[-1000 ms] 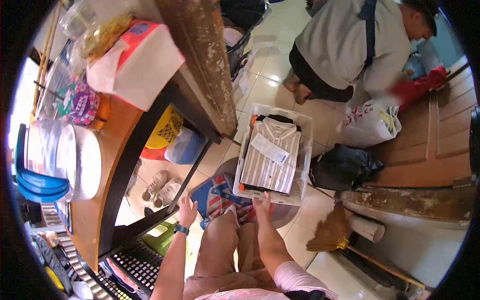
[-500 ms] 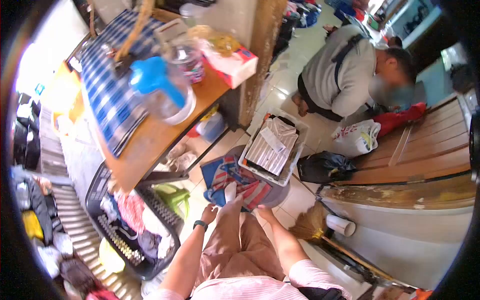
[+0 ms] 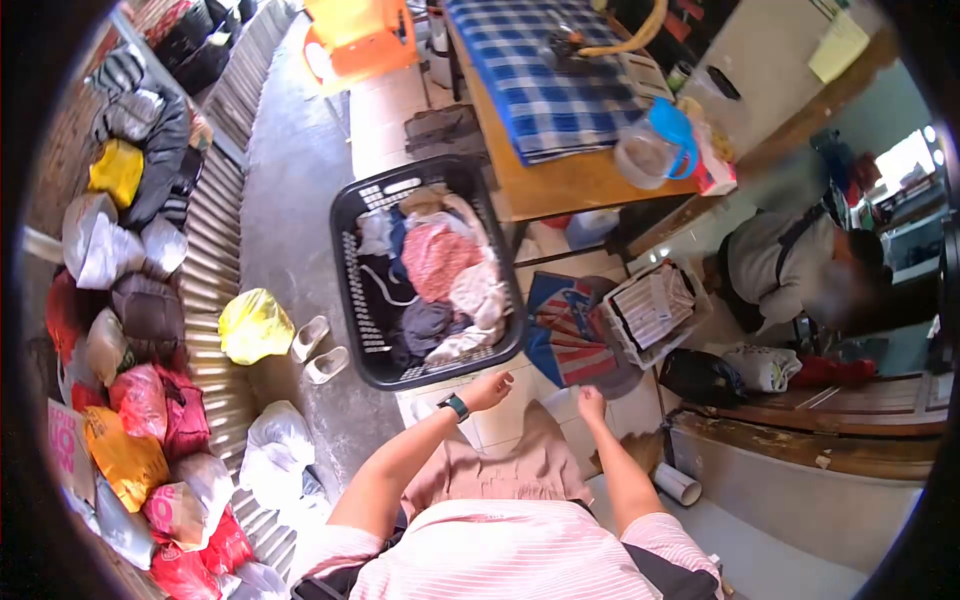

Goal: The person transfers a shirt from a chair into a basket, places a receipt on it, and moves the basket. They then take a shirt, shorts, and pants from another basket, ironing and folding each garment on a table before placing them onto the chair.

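Observation:
My left hand (image 3: 488,391), with a dark watch on its wrist, is just below the near right corner of a black laundry basket (image 3: 362,350); its fingers are loosely curled and nothing shows in them. Crumpled clothes (image 3: 438,260) in pink, white and dark colours lie inside the basket. My right hand (image 3: 591,402) is closed, near the lower edge of a blue and red patterned cloth (image 3: 572,335) on the floor; whether it holds anything is too small to tell. Beside that cloth, a clear plastic bin (image 3: 640,357) holds a folded striped garment (image 3: 655,306).
A wooden table (image 3: 520,195) with a blue checked cloth and a blue-lidded jug (image 3: 655,150) stands ahead. Filled bags (image 3: 125,455) are piled at the left. Shoes (image 3: 325,365) and a yellow bag (image 3: 256,326) lie left of the basket. Another person (image 3: 780,260) bends at the right.
The view has swung to the left, so the basket is now near the middle and the table and the other person are farther right. More of the bags on the left shows.

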A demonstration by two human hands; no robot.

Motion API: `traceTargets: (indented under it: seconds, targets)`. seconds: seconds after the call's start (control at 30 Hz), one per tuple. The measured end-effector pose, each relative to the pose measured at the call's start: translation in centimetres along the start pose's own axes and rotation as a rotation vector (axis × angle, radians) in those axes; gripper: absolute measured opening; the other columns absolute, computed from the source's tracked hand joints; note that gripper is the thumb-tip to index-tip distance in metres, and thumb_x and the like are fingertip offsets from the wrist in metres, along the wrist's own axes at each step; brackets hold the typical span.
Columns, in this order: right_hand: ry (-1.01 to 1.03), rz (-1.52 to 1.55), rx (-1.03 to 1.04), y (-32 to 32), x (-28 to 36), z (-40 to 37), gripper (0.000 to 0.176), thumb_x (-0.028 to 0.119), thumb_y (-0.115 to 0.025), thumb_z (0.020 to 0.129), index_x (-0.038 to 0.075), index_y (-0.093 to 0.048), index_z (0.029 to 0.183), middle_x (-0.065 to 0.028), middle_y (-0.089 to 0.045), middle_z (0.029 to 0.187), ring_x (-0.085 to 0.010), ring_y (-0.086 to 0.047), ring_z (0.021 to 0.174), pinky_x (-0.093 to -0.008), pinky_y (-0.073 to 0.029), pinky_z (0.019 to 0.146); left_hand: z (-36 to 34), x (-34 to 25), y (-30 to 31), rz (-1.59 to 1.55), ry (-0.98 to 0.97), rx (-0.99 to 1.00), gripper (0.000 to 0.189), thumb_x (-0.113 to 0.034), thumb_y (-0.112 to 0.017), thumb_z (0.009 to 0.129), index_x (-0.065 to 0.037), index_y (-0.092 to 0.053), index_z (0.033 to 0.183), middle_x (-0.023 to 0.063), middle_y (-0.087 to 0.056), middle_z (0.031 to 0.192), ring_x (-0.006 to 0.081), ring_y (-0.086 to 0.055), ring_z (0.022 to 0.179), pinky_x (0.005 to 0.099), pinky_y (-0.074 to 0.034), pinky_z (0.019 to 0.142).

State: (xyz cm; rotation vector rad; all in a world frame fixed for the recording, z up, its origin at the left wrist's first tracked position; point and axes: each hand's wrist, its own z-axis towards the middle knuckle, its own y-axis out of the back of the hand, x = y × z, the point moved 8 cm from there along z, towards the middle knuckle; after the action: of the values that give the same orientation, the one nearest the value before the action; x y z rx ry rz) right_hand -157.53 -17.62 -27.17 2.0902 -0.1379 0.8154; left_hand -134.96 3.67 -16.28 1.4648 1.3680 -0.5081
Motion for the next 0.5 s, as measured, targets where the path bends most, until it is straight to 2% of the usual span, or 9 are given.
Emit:
traceTargets:
  seconds: [0.07, 0.13, 0.17, 0.23, 0.33, 0.37, 0.4, 0.47, 0.5]
  targets:
    - [0.105, 0.027, -0.114, 0.6, 13.5, -5.0, 0.021, 0.015, -0.051, 0.085, 0.005, -0.057, 0.102, -0.0182, -0.065, 0.095, -0.0367, -0.06, 0.093, -0.0457, -0.046, 0.081, -4.9, 2.3, 2.9, -0.114, -0.015, -0.024, 0.026, -0.021, -0.058, 0.09, -0.004, -0.058, 0.11, 0.0154, -0.068, 0.092, 0.0295, -0.066, 0.083, 0.0385, -0.052, 0.073]
    - [0.481, -0.023, -0.276, -0.9, 23.7, -8.5, 0.021, 0.011, -0.053, 0.082, 0.005, -0.053, 0.102, -0.015, -0.061, 0.095, -0.0349, -0.056, 0.094, -0.0441, -0.044, 0.082, -11.5, 3.6, 7.2, -0.208, 0.033, -0.089, 0.025, -0.023, -0.057, 0.091, -0.005, -0.061, 0.108, 0.0152, -0.068, 0.091, 0.0267, -0.067, 0.082, 0.0361, -0.052, 0.072]
    - [0.502, -0.028, -0.266, -2.7, 26.6, -9.0, 0.021, 0.011, -0.053, 0.082, 0.005, -0.053, 0.102, -0.015, -0.061, 0.095, -0.0349, -0.056, 0.094, -0.0441, -0.044, 0.082, -14.4, 5.8, 9.1, -0.19, 0.088, -0.137, 0.026, -0.024, -0.056, 0.092, -0.005, -0.061, 0.108, 0.0152, -0.068, 0.091, 0.0271, -0.067, 0.082, 0.0364, -0.052, 0.072]
    - [0.691, -0.124, -0.293, -6.3, 32.8, -10.7, 0.017, 0.009, -0.058, 0.08, 0.006, -0.055, 0.096, -0.0113, -0.057, 0.088, -0.0311, -0.054, 0.089, -0.0425, -0.044, 0.08, -20.5, 11.1, 12.4, -0.15, 0.208, -0.247, 0.027, -0.026, -0.055, 0.092, -0.005, -0.061, 0.109, 0.015, -0.068, 0.092, 0.0281, -0.066, 0.083, 0.0372, -0.051, 0.075]
    - [0.811, -0.304, -0.163, -12.9, 36.8, -10.0, 0.018, 0.01, -0.059, 0.076, 0.006, -0.056, 0.093, -0.0106, -0.059, 0.093, -0.0309, -0.054, 0.092, -0.043, -0.043, 0.082, -28.1, 18.1, 16.4, -0.113, 0.376, -0.394, 0.028, -0.026, -0.054, 0.091, -0.005, -0.061, 0.109, 0.0151, -0.068, 0.096, 0.0295, -0.065, 0.086, 0.0385, -0.051, 0.079]
    - [0.757, -0.379, -0.053, -15.4, 36.9, -8.9, 0.019, 0.012, -0.06, 0.075, 0.006, -0.059, 0.093, -0.0118, -0.061, 0.095, -0.0324, -0.055, 0.096, -0.0436, -0.043, 0.084, -29.8, 19.8, 17.6, -0.12, 0.383, -0.427, 0.029, -0.024, -0.054, 0.09, -0.004, -0.061, 0.11, 0.0158, -0.067, 0.1, 0.0284, -0.065, 0.09, 0.0377, -0.051, 0.08]
    - [0.768, -0.385, -0.042, -16.8, 37.2, -8.7, 0.019, 0.012, -0.06, 0.075, 0.006, -0.059, 0.093, -0.0118, -0.061, 0.095, -0.0324, -0.055, 0.096, -0.0436, -0.043, 0.084, -31.0, 21.1, 18.1, -0.131, 0.39, -0.437, 0.029, -0.024, -0.054, 0.09, -0.004, -0.061, 0.11, 0.0158, -0.067, 0.1, 0.0284, -0.065, 0.09, 0.0377, -0.051, 0.08]
    - [0.569, -0.423, 0.214, -21.3, 36.3, -7.1, 0.024, 0.015, -0.06, 0.074, 0.002, -0.064, 0.094, -0.0171, -0.064, 0.097, -0.0359, -0.058, 0.096, -0.0449, -0.047, 0.085, -33.1, 22.8, 20.5, -0.156, 0.455, -0.501, 0.03, -0.024, -0.053, 0.09, -0.003, -0.06, 0.11, 0.0159, -0.067, 0.102, 0.027, -0.066, 0.091, 0.0364, -0.051, 0.081]
    - [0.538, -0.366, 0.274, -24.2, 34.2, -5.3, 0.03, 0.019, -0.061, 0.075, 0.002, -0.066, 0.099, -0.0216, -0.063, 0.103, -0.0386, -0.058, 0.102, -0.045, -0.047, 0.089, -33.7, 22.8, 21.6, -0.186, 0.467, -0.515, 0.031, -0.024, -0.054, 0.09, -0.002, -0.06, 0.111, 0.0152, -0.067, 0.102, 0.0256, -0.066, 0.093, 0.0354, -0.051, 0.082]
